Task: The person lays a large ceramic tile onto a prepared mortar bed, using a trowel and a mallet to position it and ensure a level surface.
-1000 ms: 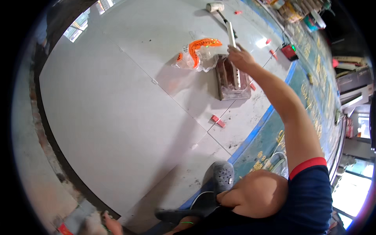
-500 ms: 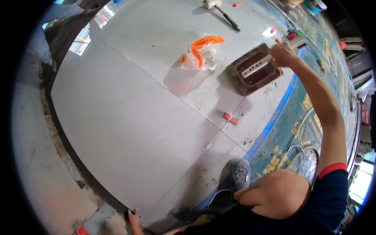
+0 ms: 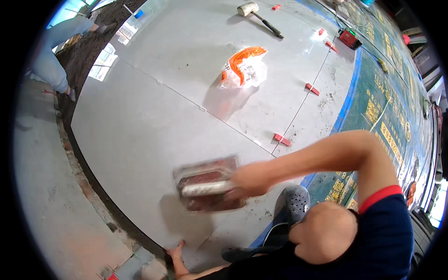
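Note:
My right hand (image 3: 249, 179) is closed round the pale handle of a rectangular hand float (image 3: 210, 184) with a brown base, tilted and blurred by motion. The float is over a large glossy light-grey tile (image 3: 135, 135), its shadow falling on the surface below; whether they touch, I cannot tell. At the tile's near left edge, my left hand (image 3: 176, 254) rests with thumb and fingers apart, part of it hidden by the edge. Red wedges (image 3: 282, 139) sit in white clips along the joint to the right. A crumpled clear-and-orange plastic bag (image 3: 245, 67) lies on the tiles beyond.
A pale-headed mallet (image 3: 259, 18) lies at the far side, and a red device with a green light (image 3: 350, 38) stands far right. Printed green floor sheeting (image 3: 373, 112) borders the tiles behind blue tape. A dark gap (image 3: 100, 200) runs along the left. Another person's legs (image 3: 53, 65) are far left.
My right hand has brought the float from the right-hand tiles leftward and nearer, over the large tile. My left hand stays at the tile's edge, its thumb more spread. The view has shifted slightly.

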`<state>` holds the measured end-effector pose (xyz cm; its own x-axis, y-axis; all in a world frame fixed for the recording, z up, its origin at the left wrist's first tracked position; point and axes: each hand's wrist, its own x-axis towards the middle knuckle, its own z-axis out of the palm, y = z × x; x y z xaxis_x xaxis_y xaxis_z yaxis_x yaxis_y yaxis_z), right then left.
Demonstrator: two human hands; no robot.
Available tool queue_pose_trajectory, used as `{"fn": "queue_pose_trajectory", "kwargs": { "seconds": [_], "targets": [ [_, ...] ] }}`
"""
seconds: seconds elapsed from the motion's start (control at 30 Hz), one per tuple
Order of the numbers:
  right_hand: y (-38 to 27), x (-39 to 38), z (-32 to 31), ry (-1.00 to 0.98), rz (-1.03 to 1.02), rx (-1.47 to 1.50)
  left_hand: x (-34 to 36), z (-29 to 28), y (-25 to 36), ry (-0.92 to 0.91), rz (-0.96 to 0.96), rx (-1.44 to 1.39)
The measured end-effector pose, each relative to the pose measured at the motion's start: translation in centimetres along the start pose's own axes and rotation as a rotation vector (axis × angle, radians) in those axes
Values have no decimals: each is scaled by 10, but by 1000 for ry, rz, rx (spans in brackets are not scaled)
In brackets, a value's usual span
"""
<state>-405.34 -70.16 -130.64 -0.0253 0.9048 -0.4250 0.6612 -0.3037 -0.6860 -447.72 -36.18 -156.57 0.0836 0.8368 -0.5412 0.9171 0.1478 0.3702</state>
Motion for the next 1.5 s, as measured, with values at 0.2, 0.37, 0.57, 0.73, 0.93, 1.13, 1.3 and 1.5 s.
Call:
{"fn": "queue_pose_trajectory", "kwargs": {
  "seconds": [0.2, 0.37, 0.57, 0.73, 0.93, 1.13, 1.3, 1.5],
  "targets": [
    [-64, 123, 11, 65, -555, -48, 5, 16, 25, 75, -72, -21],
    [-9, 159, -18, 302, -348, 85, 50, 26, 26, 83, -165, -273],
    [89, 139, -23, 248, 271, 263, 61, 34, -40, -66, -30, -525],
    [87, 193, 16, 258, 138, -178, 83, 26, -29, 31, 306, -196],
    [-29, 291, 107, 168, 431, 530, 163, -115, -114, 65, 162, 156],
    [-185, 362, 235, 444, 554, 50, 164, -181, -270, 326, 332, 363],
    [-411, 402, 294, 346, 558, 276, 164, -251, -408, 396, 367, 297],
    [-574, 500, 366, 437, -44, 251, 176, -289, -500, 399, 380, 112]
  ]
}}
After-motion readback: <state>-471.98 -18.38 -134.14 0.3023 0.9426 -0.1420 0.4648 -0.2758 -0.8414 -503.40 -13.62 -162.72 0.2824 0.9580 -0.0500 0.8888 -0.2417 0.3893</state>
